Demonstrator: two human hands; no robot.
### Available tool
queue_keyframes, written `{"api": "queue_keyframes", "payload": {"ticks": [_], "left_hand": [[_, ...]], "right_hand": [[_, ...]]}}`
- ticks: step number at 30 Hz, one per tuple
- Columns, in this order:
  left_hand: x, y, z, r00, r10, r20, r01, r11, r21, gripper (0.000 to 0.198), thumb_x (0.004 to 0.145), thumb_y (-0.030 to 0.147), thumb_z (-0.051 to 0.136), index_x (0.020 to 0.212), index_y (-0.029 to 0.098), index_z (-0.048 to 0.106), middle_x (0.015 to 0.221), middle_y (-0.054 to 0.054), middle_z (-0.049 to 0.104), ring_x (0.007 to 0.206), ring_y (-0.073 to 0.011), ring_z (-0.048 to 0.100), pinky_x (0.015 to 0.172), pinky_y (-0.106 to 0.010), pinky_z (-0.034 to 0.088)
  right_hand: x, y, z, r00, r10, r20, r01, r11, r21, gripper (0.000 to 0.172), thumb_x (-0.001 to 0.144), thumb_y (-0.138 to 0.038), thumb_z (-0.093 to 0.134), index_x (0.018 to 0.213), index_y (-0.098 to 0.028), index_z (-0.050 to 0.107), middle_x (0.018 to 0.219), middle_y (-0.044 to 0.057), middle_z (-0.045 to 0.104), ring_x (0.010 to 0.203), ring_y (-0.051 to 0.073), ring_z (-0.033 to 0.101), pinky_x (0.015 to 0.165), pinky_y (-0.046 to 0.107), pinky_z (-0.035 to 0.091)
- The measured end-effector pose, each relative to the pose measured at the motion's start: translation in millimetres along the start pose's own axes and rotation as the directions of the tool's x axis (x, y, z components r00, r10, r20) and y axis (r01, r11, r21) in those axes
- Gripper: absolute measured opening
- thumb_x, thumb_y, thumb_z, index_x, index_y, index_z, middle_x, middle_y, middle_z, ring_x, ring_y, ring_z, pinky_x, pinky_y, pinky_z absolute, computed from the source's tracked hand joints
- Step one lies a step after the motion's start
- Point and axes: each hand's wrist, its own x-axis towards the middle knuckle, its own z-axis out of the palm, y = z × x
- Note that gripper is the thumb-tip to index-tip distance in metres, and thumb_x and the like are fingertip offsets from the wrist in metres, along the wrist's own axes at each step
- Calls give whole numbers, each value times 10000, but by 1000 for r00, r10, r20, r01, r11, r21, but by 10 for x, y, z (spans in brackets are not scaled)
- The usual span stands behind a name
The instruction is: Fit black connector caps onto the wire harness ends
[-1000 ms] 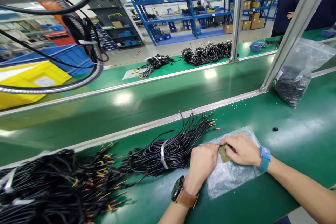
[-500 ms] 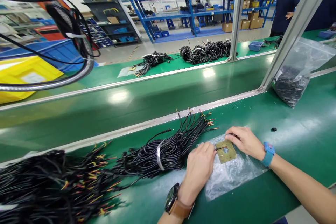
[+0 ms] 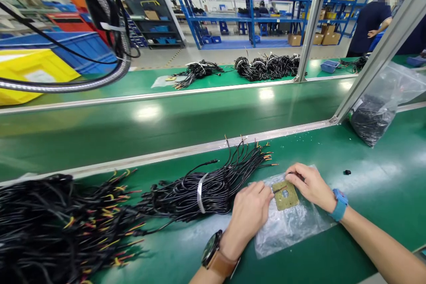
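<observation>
My left hand (image 3: 250,207) is closed, pinching the end of a black cable whose thin dark and reddish wires (image 3: 280,189) lie across a flat yellow-brown square sponge (image 3: 290,203) with a hole in its middle. Under the sponge is a clear plastic bag (image 3: 278,235), flat on the green bench. At the sponge's upper right corner my right hand (image 3: 311,186) has thumb and forefinger together; a dark bit shows at the fingertips, too small to name. Left of my hands lies a tied bundle of black cables (image 3: 186,199) with bare orange and yellow wire ends.
A larger heap of black cables (image 3: 36,226) covers the bench at left. A small black part (image 3: 347,172) lies to the right. Beyond it, a plastic bag of black parts (image 3: 372,117) leans by a metal post (image 3: 376,53). A person (image 3: 369,24) stands across the line.
The view has tilted and shifted slightly. Both hands stay at the sponge, and the wires still lie over it with little change.
</observation>
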Motion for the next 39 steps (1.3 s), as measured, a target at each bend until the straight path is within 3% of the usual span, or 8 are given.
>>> {"api": "queue_keyframes", "payload": {"ticks": [9, 14, 22, 34, 39], "left_hand": [[59, -7, 78, 999, -11, -44, 7, 997, -76, 337, 1032, 275, 416, 742, 210, 576, 686, -8, 634, 648, -167, 592, 619, -314, 342], [49, -24, 83, 979, -86, -186, 37, 968, -250, 366, 1052, 297, 377, 745, 206, 556, 694, -6, 615, 629, -136, 558, 602, -280, 350], [37, -37, 85, 973, -85, -216, 18, 954, -298, 350, 1044, 294, 398, 747, 204, 558, 683, -1, 597, 623, -129, 543, 605, -272, 363], [35, -51, 87, 974, -56, -221, -11, 956, -293, 356, 1049, 292, 398, 742, 203, 552, 678, 2, 583, 621, -131, 530, 601, -279, 345], [32, -56, 80, 979, -45, -198, -15, 956, -293, 355, 1049, 298, 400, 747, 203, 561, 682, 2, 590, 620, -134, 535, 599, -283, 345]], "right_hand": [[4, 104, 23, 996, 90, 3, -89, 991, 104, 222, 1016, -348, 508, 1070, -216, 678, 1017, 60, 728, 916, 217, 662, 809, 338, 510], [-10, 182, 53, 977, 193, 86, -210, 935, 286, 269, 1008, -372, 505, 1145, -193, 651, 901, 45, 697, 729, 169, 625, 673, 296, 529], [-22, 133, 41, 975, 162, 154, -211, 890, 403, 299, 1016, -430, 525, 1158, -196, 644, 929, 53, 689, 719, 156, 597, 679, 300, 524], [-13, 126, 29, 977, 134, 167, -192, 893, 408, 282, 1016, -423, 535, 1150, -202, 647, 909, 35, 683, 723, 154, 588, 688, 294, 504], [3, 68, -29, 977, 120, 177, -182, 903, 389, 276, 1006, -428, 554, 1121, -207, 670, 959, 48, 693, 816, 179, 623, 748, 317, 519]]}}
